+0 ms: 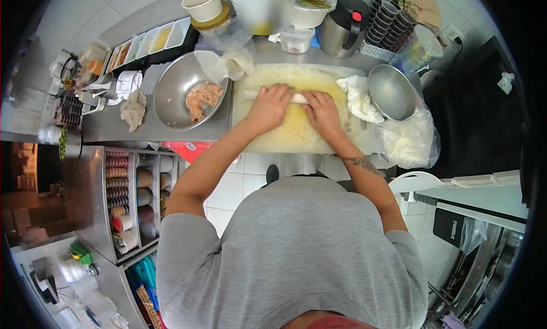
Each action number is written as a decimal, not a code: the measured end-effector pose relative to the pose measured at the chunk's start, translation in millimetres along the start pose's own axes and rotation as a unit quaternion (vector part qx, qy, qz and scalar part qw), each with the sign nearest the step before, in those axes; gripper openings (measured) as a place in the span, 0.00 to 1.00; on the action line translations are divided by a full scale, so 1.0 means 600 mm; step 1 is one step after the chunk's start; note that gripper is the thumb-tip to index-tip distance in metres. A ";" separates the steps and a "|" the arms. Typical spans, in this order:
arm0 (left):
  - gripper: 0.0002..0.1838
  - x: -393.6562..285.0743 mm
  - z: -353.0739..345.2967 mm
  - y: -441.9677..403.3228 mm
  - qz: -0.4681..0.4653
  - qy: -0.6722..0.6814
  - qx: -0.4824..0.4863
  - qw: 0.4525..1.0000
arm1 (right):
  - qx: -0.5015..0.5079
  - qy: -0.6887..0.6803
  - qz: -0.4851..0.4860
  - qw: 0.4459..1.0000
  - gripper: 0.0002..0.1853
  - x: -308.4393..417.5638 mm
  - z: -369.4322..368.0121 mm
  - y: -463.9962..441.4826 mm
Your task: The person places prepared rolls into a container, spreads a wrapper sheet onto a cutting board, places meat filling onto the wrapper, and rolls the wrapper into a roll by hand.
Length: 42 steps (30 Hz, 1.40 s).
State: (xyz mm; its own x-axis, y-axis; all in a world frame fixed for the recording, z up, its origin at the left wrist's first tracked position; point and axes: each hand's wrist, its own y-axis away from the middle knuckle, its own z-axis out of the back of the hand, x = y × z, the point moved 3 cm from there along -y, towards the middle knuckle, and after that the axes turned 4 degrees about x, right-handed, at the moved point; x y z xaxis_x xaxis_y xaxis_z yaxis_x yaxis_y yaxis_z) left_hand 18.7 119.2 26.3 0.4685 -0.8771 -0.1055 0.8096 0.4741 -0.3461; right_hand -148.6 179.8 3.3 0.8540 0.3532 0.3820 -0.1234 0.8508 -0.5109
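A thin white roll (298, 98) lies crosswise on the yellow-stained cutting board (296, 132). My left hand (270, 106) rests over the roll's left part, with its fingers bent round it. My right hand (322, 110) has its fingertips on the roll's right end. Between the two hands the middle of the roll shows. Left of the board a steel bowl (171, 104) holds a pinkish minced mixture (201, 100), and a thin pale sheet (219, 65) hangs over its rim. A crumpled white cloth (360, 98) lies right of my right hand.
An empty round metal pan (392, 92) and a plastic bag of white sheets (407, 136) sit at the right. Behind the board stand a steel jug (340, 32) and a lidded plastic tub (297, 39). A tray of ingredients (149, 42) stands back left.
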 end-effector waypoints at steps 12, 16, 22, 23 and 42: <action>0.17 -0.016 -0.035 -0.081 -0.098 0.008 0.125 0.987 | -0.028 -0.028 -0.045 0.998 0.20 -0.009 0.002 0.010; 0.14 -0.014 -0.054 -0.068 -0.093 0.004 0.109 0.990 | 0.016 -0.002 -0.042 0.999 0.19 -0.028 -0.003 0.019; 0.13 0.036 -0.028 -0.020 -0.077 -0.038 0.128 0.988 | 0.019 0.001 -0.047 0.999 0.16 -0.024 0.001 0.017; 0.12 0.043 -0.022 -0.014 -0.071 -0.034 0.131 0.988 | 0.031 0.014 -0.044 0.998 0.17 -0.023 0.004 0.016; 0.15 -0.022 0.287 -0.194 -0.060 -0.044 0.336 0.939 | 0.052 -0.366 -0.224 0.902 0.14 0.066 0.043 -0.106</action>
State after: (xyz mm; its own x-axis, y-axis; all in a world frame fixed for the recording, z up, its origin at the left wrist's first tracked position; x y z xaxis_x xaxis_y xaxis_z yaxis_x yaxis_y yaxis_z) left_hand -21.1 88.6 228.4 0.3637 -0.9314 -0.0155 0.8843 0.3401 0.3198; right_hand -120.1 149.6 70.5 0.2722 0.0954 0.9575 0.0716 0.9903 -0.1190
